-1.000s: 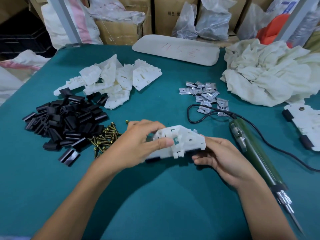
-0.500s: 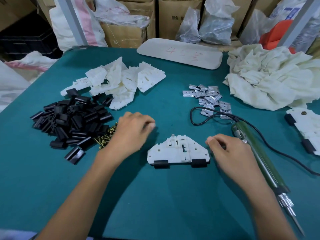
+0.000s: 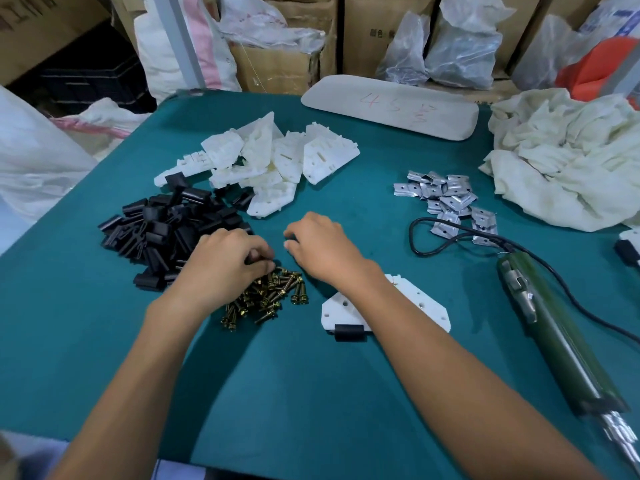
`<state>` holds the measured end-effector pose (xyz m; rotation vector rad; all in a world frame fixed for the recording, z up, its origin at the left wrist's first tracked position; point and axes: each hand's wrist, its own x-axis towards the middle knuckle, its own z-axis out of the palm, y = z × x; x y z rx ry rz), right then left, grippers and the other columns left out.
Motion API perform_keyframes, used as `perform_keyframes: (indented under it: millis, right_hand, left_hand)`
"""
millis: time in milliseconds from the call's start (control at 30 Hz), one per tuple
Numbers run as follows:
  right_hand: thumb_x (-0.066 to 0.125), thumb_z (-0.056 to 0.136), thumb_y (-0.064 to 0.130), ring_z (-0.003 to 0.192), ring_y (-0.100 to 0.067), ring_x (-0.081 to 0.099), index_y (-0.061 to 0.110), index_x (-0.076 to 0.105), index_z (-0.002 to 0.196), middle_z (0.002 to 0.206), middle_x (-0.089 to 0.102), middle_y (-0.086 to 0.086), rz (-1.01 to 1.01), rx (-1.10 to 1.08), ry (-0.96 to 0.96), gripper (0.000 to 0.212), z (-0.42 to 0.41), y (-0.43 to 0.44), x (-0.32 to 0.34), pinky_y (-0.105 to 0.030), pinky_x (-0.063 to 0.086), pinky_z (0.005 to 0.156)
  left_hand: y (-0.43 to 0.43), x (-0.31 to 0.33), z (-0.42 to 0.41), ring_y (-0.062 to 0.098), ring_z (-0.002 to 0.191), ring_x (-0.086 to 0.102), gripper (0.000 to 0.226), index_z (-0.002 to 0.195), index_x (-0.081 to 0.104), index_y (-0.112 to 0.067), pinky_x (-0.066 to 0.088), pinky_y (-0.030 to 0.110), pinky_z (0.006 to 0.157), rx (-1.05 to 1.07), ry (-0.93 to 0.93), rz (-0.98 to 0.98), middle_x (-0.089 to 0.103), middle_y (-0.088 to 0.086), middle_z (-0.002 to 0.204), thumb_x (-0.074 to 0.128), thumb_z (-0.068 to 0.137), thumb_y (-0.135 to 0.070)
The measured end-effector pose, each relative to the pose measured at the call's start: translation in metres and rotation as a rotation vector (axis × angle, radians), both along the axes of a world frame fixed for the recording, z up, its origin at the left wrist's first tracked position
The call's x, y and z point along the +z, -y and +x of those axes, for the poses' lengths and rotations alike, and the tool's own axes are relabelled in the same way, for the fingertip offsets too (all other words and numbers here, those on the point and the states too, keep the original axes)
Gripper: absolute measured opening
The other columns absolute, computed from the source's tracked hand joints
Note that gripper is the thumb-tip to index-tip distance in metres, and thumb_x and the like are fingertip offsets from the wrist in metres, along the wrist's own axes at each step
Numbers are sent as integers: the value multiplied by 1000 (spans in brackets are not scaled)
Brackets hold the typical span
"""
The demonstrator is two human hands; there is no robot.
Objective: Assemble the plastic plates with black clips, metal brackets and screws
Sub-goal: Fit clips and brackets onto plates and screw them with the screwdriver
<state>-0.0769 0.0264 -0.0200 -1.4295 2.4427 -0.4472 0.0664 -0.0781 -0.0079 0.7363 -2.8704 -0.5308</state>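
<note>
Left hand (image 3: pixel 221 268): fingers (image 3: pixel 254 252) curled into screws (image 3: pixel 273 296), grip hard to tell.
Right hand (image 3: pixel 322 247): loosely curled, empty, just beside them.
Surface (image 3: pixel 311 393): bare toward near edge.

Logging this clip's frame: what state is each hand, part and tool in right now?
Left hand: fingers curled into the screws; grip hidden.
Right hand: loosely curled, nothing seen held.
Plastic plate: flat on table, one black clip visible on it.
Screwdriver: lying untouched.
Metal brackets: loose pile.
</note>
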Motion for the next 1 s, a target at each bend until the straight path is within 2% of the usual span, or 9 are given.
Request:
perform_keyframes:
  millis: [133, 233, 367, 467, 533, 600, 733, 867, 1000]
  right_hand:
    - [53, 103, 18, 104, -30, 59, 16, 68, 103, 108, 66, -7, -77, -26, 17, 15, -5, -6, -5, -38, 41, 81]
    - [50, 104, 20, 100, -26, 59, 20, 65, 101, 102, 69, 0, -149, -92, 93, 15, -11, -28, 3, -37, 42, 80]
    - [55, 101, 22, 89, -15, 62, 24, 65, 95, 88, 72, 10, -344, -178, 219, 13, -17, -69, 18, -32, 46, 80]
    - [63, 99, 22, 82, -9, 66, 25, 74, 103, 85, 74, 12, -538, -251, 365, 12, -20, -110, 22, -27, 52, 79]
    - [65, 99, 21, 79, -1, 65, 30, 76, 102, 84, 73, 20, -592, -295, 404, 14, -26, -142, 17, -28, 53, 81]
    - [67, 98, 19, 80, 2, 65, 32, 76, 98, 86, 73, 23, -619, -331, 421, 16, -30, -172, 10, -28, 54, 82]
    - [71, 95, 12, 79, 1, 67, 31, 77, 94, 89, 78, 13, -647, -375, 501, 20, -29, -206, -7, -14, 50, 78]
    - [71, 95, 12, 68, -5, 61, 25, 76, 95, 76, 75, 5, -600, -380, 534, 14, -24, -209, -17, -24, 50, 73]
    - [72, 94, 16, 73, -3, 63, 27, 76, 94, 81, 74, 14, -514, -372, 351, 11, -23, -210, -15, -27, 50, 76]
  left_hand:
    - [1, -3, 5, 18, 90, 54, 7, 83, 71, -33, 44, 41, 87, 49, -92, 41, 63, -13, 83, 74, 89, -35]
    - [3, -3, 8, 16, 92, 55, 4, 90, 72, -33, 45, 43, 92, 66, -82, 66, 62, -16, 83, 72, 91, -37]
    - [4, -5, 8, 19, 100, 49, 15, 108, 71, -28, 44, 43, 92, 40, -3, 21, 60, -9, 94, 71, 93, -30]
    - [5, -4, 5, 19, 97, 50, 8, 101, 69, -28, 43, 37, 87, 32, 8, 63, 57, -9, 92, 70, 93, -27]
    - [6, -1, 5, 20, 97, 50, 5, 94, 66, -29, 42, 37, 87, 21, 22, 76, 56, -9, 91, 70, 94, -26]
    - [7, 0, 7, 21, 99, 49, 6, 91, 63, -30, 43, 42, 91, 8, 22, 43, 56, -10, 91, 66, 96, -27]
    - [2, -1, 6, 21, 104, 52, 4, 98, 62, -29, 44, 47, 96, 5, -29, 42, 61, -13, 95, 59, 100, -30]
    - [-3, -6, 3, 25, 112, 49, 20, 120, 65, -26, 43, 48, 99, -25, 64, 3, 64, -7, 104, 60, 100, -24]
    - [2, -3, 2, 23, 105, 48, 14, 109, 67, -27, 42, 44, 97, -36, 47, 13, 60, -12, 93, 62, 99, -20]
